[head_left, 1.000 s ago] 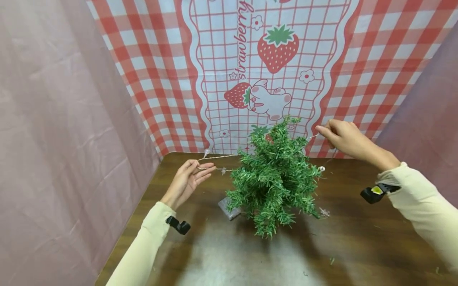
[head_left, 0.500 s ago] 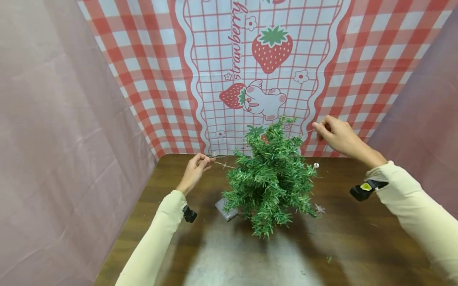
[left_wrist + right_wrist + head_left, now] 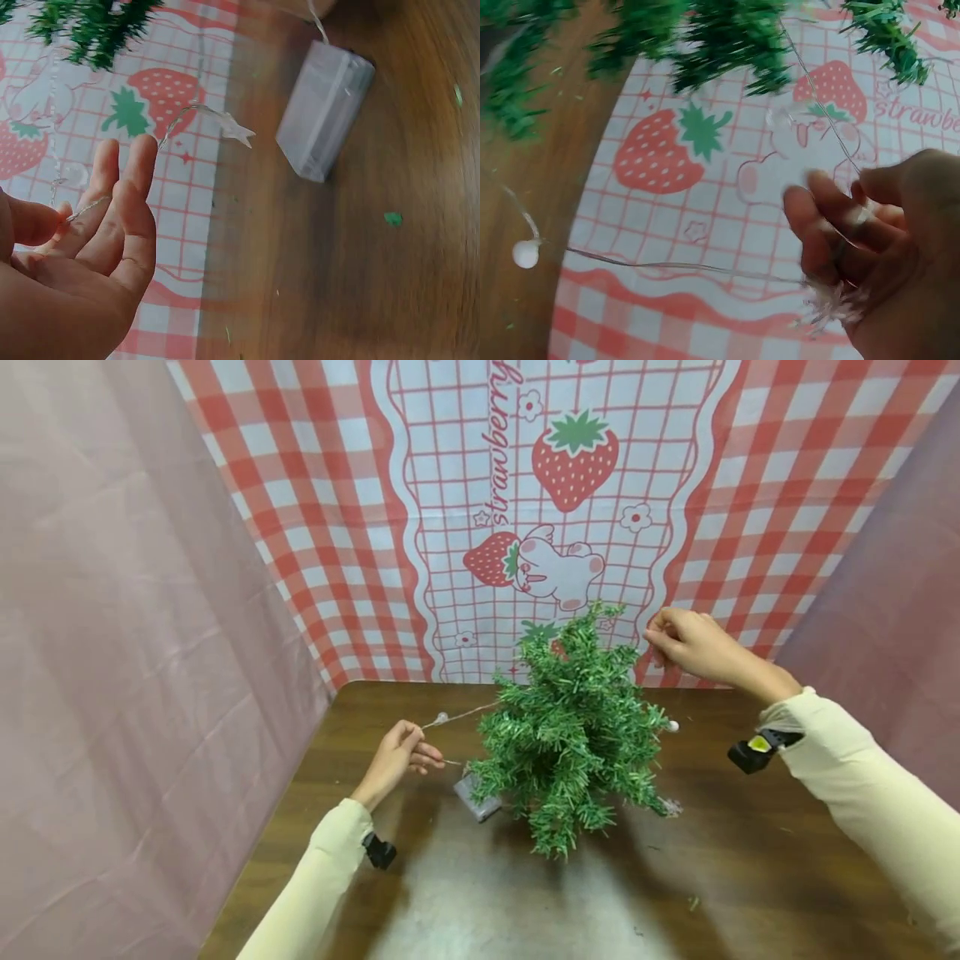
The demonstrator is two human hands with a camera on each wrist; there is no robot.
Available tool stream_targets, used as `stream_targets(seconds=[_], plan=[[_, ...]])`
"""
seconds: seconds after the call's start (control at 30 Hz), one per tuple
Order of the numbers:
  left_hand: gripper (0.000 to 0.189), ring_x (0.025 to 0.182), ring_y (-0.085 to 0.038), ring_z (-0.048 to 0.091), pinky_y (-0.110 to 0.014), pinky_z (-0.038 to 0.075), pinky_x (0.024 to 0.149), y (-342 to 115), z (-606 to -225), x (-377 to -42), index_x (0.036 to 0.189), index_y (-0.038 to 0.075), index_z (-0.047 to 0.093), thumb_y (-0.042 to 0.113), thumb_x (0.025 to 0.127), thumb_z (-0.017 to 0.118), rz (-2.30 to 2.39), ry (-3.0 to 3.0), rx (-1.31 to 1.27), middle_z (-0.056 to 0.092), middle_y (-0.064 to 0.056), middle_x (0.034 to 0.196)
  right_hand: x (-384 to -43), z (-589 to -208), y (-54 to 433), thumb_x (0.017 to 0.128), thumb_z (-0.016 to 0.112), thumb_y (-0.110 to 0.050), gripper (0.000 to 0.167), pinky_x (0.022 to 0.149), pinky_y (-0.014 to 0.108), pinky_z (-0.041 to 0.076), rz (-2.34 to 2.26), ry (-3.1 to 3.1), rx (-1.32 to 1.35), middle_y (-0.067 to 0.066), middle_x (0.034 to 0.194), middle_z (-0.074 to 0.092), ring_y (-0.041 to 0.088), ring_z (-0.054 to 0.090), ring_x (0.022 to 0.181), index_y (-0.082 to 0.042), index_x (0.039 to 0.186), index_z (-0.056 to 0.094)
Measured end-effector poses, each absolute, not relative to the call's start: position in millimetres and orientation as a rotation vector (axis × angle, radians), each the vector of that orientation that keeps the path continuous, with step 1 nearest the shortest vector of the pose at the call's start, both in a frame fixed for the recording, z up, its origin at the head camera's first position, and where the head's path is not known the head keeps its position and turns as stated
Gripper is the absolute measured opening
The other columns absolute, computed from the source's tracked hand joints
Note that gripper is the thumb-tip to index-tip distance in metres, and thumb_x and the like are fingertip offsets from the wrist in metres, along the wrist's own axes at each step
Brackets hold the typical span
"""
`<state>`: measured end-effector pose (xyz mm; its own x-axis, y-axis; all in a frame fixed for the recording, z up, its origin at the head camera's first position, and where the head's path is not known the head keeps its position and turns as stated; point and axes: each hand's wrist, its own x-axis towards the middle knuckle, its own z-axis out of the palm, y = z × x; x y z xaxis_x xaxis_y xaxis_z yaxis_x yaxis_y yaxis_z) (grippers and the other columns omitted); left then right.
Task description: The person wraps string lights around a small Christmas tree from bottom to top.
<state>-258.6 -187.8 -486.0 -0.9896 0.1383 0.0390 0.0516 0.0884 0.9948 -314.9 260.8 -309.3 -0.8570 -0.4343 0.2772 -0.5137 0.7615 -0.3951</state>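
A small green artificial Christmas tree [image 3: 566, 743] stands on the wooden table, with a thin string of fairy lights [image 3: 468, 713] running round it. To its left, my left hand [image 3: 396, 758] pinches the wire between thumb and forefinger; the wire crosses the other, spread fingers, and a star light [image 3: 238, 130] hangs past them. At the tree's upper right, my right hand [image 3: 693, 643] grips another stretch of wire with curled fingers. In the right wrist view, a snowflake light [image 3: 836, 304] dangles by the palm, and a white ball light [image 3: 526, 253] hangs farther along.
A clear grey battery box [image 3: 326, 111] lies on the table [image 3: 390, 902] at the tree's left foot, a wire leading from it. Green bits [image 3: 393, 219] are scattered about. A strawberry-print cloth [image 3: 450, 468] hangs behind, with pink curtains [image 3: 135, 635] at the sides.
The left hand rose toward the back, then came down and forward, lowering its wire beside the tree. My right hand has shifted slightly left, closer to the treetop.
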Motion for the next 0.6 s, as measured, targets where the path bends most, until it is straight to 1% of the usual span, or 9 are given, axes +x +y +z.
stream_targets(seconds=[0.13,0.23,0.3,0.33,0.37,0.43,0.47,0.57,0.6], plan=[[0.021,0.078,-0.028,0.074,-0.024,0.052,0.057,-185,-482,-256,0.104,0.003,0.044,0.021,0.110,0.037,2.140,2.181,0.200,0.069,-0.033,0.097,-327,-292,242,0.107,0.046,-0.026,0.026,0.040,0.030,0.040,0.681,-2.665,0.736,0.006,0.062,0.063,0.020,0.053,0.045,-0.003,0.102,0.057],[0.023,0.075,-0.023,0.074,-0.023,0.051,0.056,-181,-479,-255,0.104,0.005,0.044,0.027,0.109,0.038,2.202,2.125,0.197,0.069,-0.033,0.098,-335,-273,229,0.107,0.044,-0.029,0.030,0.037,0.030,0.037,0.679,-2.606,0.718,0.009,0.058,0.062,0.022,0.054,0.043,-0.002,0.106,0.056],[0.022,0.073,-0.022,0.073,-0.023,0.051,0.056,-178,-477,-254,0.103,0.008,0.044,0.028,0.109,0.038,2.260,2.083,0.180,0.070,-0.031,0.097,-338,-259,222,0.107,0.042,-0.031,0.032,0.036,0.030,0.039,0.679,-2.601,0.699,0.009,0.054,0.058,0.023,0.057,0.042,-0.002,0.109,0.056],[0.022,0.073,-0.021,0.073,-0.022,0.051,0.056,-177,-476,-253,0.103,0.008,0.043,0.028,0.109,0.038,2.288,2.065,0.168,0.070,-0.030,0.097,-338,-251,218,0.107,0.042,-0.032,0.033,0.036,0.031,0.039,0.685,-2.599,0.687,0.008,0.052,0.056,0.023,0.058,0.043,-0.003,0.110,0.056],[0.021,0.073,-0.021,0.073,-0.022,0.051,0.056,-176,-474,-253,0.102,0.009,0.043,0.028,0.109,0.038,2.318,2.045,0.154,0.071,-0.027,0.096,-338,-244,214,0.107,0.043,-0.032,0.033,0.045,0.031,0.045,0.689,-2.595,0.687,0.008,0.050,0.052,0.023,0.056,0.042,-0.003,0.111,0.056],[0.020,0.074,-0.021,0.073,-0.022,0.050,0.056,-175,-472,-251,0.101,0.010,0.043,0.027,0.109,0.037,2.382,1.995,0.125,0.073,-0.023,0.095,-334,-230,207,0.107,0.044,-0.033,0.032,0.047,0.032,0.044,0.668,-2.575,0.691,0.006,0.050,0.047,0.021,0.051,0.041,-0.004,0.111,0.056],[0.019,0.075,-0.021,0.073,-0.022,0.051,0.056,-175,-470,-250,0.101,0.010,0.043,0.026,0.109,0.037,2.419,1.963,0.107,0.073,-0.020,0.094,-332,-224,203,0.106,0.044,-0.033,0.032,0.053,0.033,0.044,0.664,-2.558,0.703,0.006,0.050,0.045,0.021,0.047,0.040,-0.005,0.111,0.057],[0.017,0.079,-0.022,0.073,-0.023,0.052,0.059,-177,-466,-246,0.101,0.011,0.042,0.024,0.110,0.035,2.525,1.852,0.085,0.073,-0.015,0.093,-321,-207,192,0.106,0.047,-0.032,0.029,0.054,0.032,0.037,0.615,-2.491,0.748,0.007,0.053,0.043,0.020,0.037,0.042,-0.006,0.109,0.058],[0.016,0.081,-0.022,0.073,-0.023,0.052,0.060,-178,-465,-245,0.102,0.011,0.042,0.023,0.110,0.034,2.561,1.811,0.086,0.073,-0.014,0.094,-317,-203,189,0.106,0.047,-0.033,0.028,0.046,0.030,0.031,0.590,-2.472,0.759,0.007,0.053,0.043,0.019,0.037,0.042,-0.007,0.109,0.059]])
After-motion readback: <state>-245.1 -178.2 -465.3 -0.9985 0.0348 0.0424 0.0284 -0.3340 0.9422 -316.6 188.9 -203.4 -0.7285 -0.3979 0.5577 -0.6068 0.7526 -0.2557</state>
